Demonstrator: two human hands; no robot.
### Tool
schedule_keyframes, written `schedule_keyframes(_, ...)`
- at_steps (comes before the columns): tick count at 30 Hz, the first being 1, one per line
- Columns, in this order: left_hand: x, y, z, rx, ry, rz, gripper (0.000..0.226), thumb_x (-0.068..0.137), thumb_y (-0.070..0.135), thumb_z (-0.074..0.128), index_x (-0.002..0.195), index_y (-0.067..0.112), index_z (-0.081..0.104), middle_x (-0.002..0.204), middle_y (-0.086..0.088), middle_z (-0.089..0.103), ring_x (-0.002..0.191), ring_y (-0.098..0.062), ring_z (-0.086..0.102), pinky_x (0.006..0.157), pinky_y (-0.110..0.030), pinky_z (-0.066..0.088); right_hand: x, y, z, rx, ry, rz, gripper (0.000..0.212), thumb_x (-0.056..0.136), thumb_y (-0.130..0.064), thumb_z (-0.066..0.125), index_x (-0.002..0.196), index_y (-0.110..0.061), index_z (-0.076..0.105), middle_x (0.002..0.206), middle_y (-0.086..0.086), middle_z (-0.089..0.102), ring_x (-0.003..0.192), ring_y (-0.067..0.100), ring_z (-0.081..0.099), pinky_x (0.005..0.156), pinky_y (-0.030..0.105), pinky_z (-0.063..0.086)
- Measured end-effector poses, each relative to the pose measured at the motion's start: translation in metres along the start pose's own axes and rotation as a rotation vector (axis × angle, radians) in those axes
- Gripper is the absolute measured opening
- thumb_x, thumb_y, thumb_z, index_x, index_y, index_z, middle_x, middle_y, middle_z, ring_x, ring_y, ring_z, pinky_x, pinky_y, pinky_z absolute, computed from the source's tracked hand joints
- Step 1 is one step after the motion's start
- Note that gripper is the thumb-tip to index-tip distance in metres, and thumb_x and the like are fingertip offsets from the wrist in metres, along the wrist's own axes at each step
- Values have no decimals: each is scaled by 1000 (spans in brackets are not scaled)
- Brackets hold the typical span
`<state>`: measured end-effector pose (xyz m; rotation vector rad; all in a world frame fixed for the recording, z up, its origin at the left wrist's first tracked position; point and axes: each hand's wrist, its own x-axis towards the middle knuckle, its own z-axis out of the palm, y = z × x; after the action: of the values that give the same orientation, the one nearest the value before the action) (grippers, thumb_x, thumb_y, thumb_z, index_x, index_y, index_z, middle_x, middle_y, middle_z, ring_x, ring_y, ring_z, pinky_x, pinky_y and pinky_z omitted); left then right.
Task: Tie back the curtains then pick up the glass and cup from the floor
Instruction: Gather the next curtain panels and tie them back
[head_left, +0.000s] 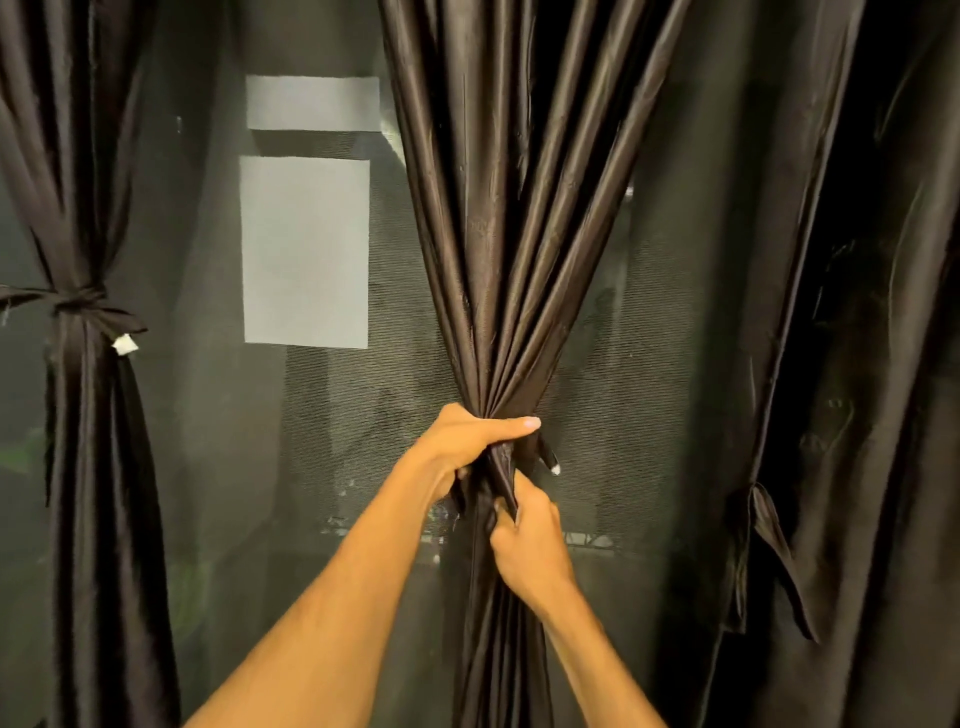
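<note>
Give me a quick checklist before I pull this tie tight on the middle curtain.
1. The middle curtain is gathered into one bunch: ok.
2. The left hand grips the bunch: ok.
3. The right hand holds the tie: ok.
4. Knot finished: cannot tell, the hands cover it.
5. The left curtain is tied back: ok.
6. The right curtain is tied back: not ok, its strap hangs loose.
</note>
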<state>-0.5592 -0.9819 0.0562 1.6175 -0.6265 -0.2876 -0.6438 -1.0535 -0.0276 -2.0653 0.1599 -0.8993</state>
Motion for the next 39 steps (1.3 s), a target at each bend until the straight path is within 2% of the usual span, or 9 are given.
schedule_keyframes(6, -2, 4, 8, -111, 29, 13, 28, 64, 26, 87, 75, 7, 70, 47, 4, 62, 28, -5, 47, 31, -9, 27, 5, 3, -12, 140, 16, 18, 22, 93, -22, 64, 115, -22, 65, 101, -6, 71, 93, 8, 66, 78, 18, 49)
schedule_keyframes(10, -4, 3, 8, -110, 57, 13, 33, 62, 31, 88, 79, 8, 71, 50, 5, 61, 30, -5, 44, 32, -9, 24, 3, 6, -26, 447, 290, 294, 50, 75, -64, 66, 101, -21, 60, 98, -2, 66, 89, 11, 65, 75, 25, 51)
schedule_keyframes(14, -6, 3, 10, -86, 62, -2, 44, 58, 37, 88, 82, 5, 71, 56, 2, 60, 34, -8, 42, 33, -13, 22, 15, 8, -46, 513, 249, 444, 27, 97, -42, 52, 117, -24, 57, 115, 1, 64, 104, 21, 63, 91, 42, 48)
schedule_keyframes(18, -6, 5, 12, -103, 66, 29, 31, 62, 28, 88, 76, 8, 70, 48, 9, 64, 32, 2, 50, 30, -8, 29, 24, 1, -60, 334, 68, 335, 22, 98, -25, 55, 95, -11, 72, 82, 3, 71, 73, 9, 62, 64, 23, 45)
schedule_keyframes(22, -8, 3, 13, -115, 75, 103, 23, 64, 22, 88, 70, 12, 68, 44, 13, 61, 34, 4, 52, 32, -7, 32, 33, -13, -75, 41, 321, 189, 31, 89, -24, 68, 60, -23, 58, 53, -11, 52, 54, 9, 49, 54, 26, 39)
schedule_keyframes(24, -8, 2, 16, -126, 118, 135, 24, 62, 22, 89, 74, 12, 70, 57, 9, 69, 52, -2, 64, 42, -11, 45, 32, -25, -79, 52, 353, 190, 29, 91, -26, 64, 65, -20, 54, 54, -4, 60, 55, 16, 56, 55, 31, 44)
schedule_keyframes(27, -5, 2, 27, 5, 254, 131, 50, 61, 42, 86, 97, 11, 70, 93, -6, 73, 90, -23, 69, 81, -37, 56, 28, -46, -65, 327, 251, 268, 22, 97, -19, 50, 75, -15, 48, 62, 9, 65, 48, 21, 58, 44, 30, 45)
schedule_keyframes(33, -13, 3, 26, 709, 423, 117, 98, 63, 91, 38, 119, 12, 53, 121, -15, 58, 113, -38, 56, 87, -42, 43, 14, -59, -38, 490, 198, 315, 23, 97, -15, 47, 75, -15, 47, 74, 7, 60, 63, 19, 60, 67, 44, 57)
schedule_keyframes(39, -20, 1, 16, 753, 421, 133, 101, 60, 94, 34, 114, 9, 42, 115, -17, 62, 109, -36, 58, 75, -40, 38, 14, -59, -25, 502, 221, 314, 24, 100, -18, 46, 76, -16, 45, 81, 10, 65, 72, 24, 65, 72, 42, 55)
